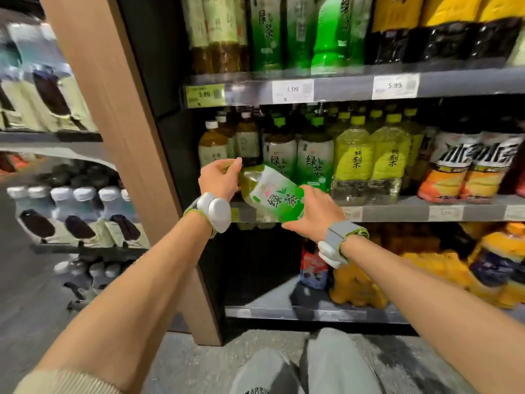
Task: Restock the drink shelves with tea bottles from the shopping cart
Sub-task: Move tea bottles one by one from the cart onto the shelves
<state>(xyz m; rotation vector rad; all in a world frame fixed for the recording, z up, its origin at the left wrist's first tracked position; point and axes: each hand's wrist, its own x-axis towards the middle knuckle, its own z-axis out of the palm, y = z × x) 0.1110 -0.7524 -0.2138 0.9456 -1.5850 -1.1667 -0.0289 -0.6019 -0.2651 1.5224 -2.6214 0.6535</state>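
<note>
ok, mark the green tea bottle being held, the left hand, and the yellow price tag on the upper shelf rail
green tea bottle (272, 194): head view, on the label at mid-body.
left hand (218, 177): head view, on the back of the hand at the bottle's neck end.
yellow price tag (205, 95): head view, on the tag's face near the printed price.

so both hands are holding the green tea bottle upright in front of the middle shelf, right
Not upright. In the head view the green tea bottle lies tilted, cap end up-left in the left hand, base in the right hand, in front of the middle shelf.
</note>
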